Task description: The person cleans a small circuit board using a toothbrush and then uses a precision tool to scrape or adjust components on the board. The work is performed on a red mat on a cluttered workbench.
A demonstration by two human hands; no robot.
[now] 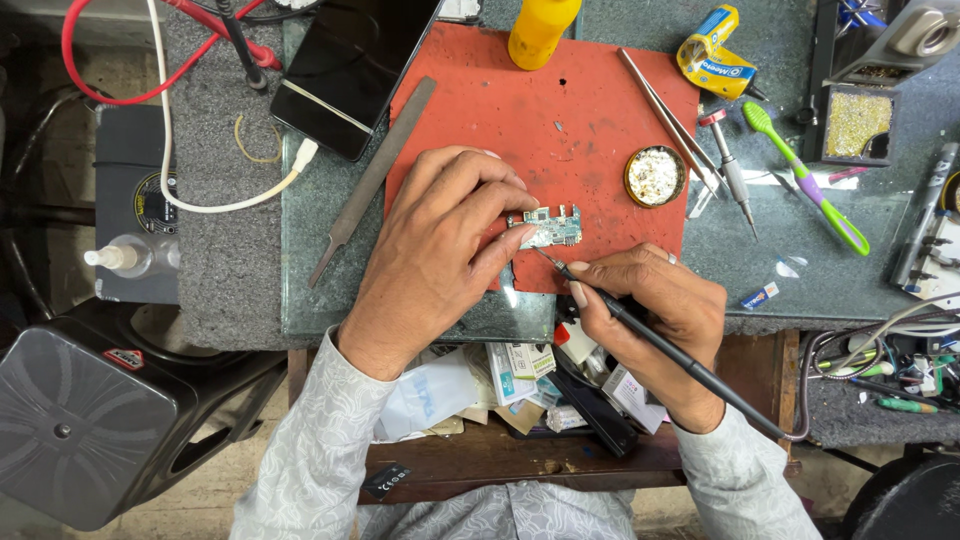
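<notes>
While your left hand (440,250) covers the left end of one small board (548,226) on the red mat (560,110), its fingertips pinch it flat. Your right hand (655,315) grips one black iron (660,345), tip touching the board's lower edge; its cable runs out of view.

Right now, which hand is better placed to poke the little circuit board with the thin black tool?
Probably the right hand: it grips the soldering iron, tip by the circuit board. The left hand pins the board down.

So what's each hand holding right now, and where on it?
Right hand holds the soldering iron pen-style near its tip end. Left hand pins the small circuit board by its left edge.
</notes>
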